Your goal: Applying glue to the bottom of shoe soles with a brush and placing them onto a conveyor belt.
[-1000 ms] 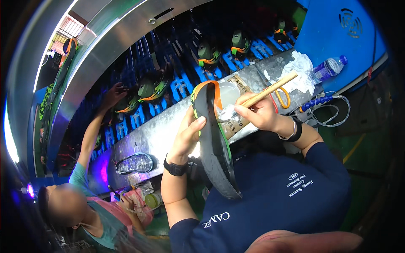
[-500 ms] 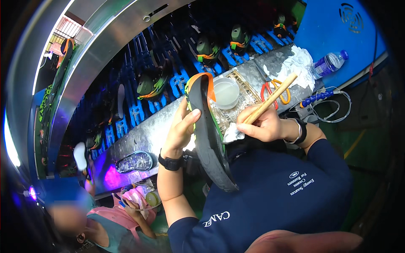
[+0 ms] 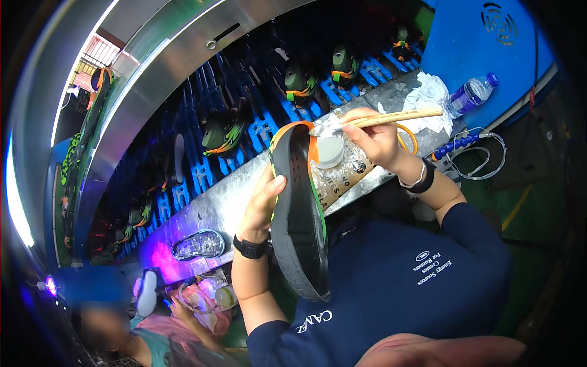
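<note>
My left hand (image 3: 262,205) is closed round the side of a black shoe sole (image 3: 298,226), thumb over its edge. The sole stands on end, its inner face showing, with an orange and green rim at the top. My right hand (image 3: 376,142) grips a wooden-handled brush (image 3: 406,116), the handle pointing right. The brush's pale tip touches or nearly touches the orange top rim of the sole. Whether a bit of white tissue is bunched at that tip I cannot tell. Just behind the rim, a small translucent cup (image 3: 331,154) sits on the metal ledge, partly covered.
Blue racks carry several dark shoes (image 3: 223,133) along the far side. Right of my hand are orange-handled scissors (image 3: 413,142), crumpled white paper (image 3: 428,95), a bottle (image 3: 472,96) and a blue hose (image 3: 455,147). A sole-shaped tray (image 3: 199,244) lies left; a co-worker holds a white sole (image 3: 147,293).
My right hand has moved up and away from me, bringing the brush from beside the sole's middle to its orange top. The sole has turned more upright. A white sole has swung toward the co-worker.
</note>
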A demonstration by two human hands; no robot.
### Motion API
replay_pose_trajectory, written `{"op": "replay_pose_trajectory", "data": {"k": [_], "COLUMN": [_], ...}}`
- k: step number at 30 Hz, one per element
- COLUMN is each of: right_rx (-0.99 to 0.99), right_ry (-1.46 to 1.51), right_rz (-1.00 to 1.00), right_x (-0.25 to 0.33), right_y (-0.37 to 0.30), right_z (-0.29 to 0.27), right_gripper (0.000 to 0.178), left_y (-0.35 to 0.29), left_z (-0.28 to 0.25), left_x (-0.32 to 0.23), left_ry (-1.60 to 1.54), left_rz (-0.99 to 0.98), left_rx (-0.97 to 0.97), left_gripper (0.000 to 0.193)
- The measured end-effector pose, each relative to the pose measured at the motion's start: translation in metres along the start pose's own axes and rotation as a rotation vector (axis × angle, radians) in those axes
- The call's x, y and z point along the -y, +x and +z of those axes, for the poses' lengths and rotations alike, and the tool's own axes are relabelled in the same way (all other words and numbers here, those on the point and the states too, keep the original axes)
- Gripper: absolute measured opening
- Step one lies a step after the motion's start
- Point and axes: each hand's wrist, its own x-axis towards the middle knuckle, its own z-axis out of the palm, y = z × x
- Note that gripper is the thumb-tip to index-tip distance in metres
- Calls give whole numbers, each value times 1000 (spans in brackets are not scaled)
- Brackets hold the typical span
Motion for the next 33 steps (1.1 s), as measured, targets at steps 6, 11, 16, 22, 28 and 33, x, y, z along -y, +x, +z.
{"op": "replay_pose_trajectory", "data": {"k": [6, 11, 16, 22, 28, 33], "right_rx": [217, 54, 159, 268, 312, 390], "right_ry": [132, 334, 229, 120, 78, 132], "right_rz": [202, 255, 206, -24, -5, 36], "right_x": [16, 23, 33, 34, 28, 32], "right_y": [-9, -10, -16, -23, -27, -32], "right_z": [5, -5, 5, 23, 23, 27], "right_gripper": [5, 4, 6, 5, 4, 5], "left_y": [-3, 2, 1, 4, 5, 6], "left_z": [2, -7, -15, -16, -13, -22], "left_x": [-4, -7, -19, -24, -28, -29], "left_ry": [6, 62, 79, 96, 99, 126], "left_rz": [-17, 52, 184, 173, 195, 168], "left_rx": [-18, -27, -88, -76, -57, -96], "left_gripper": [66, 65, 61, 59, 56, 56]}}
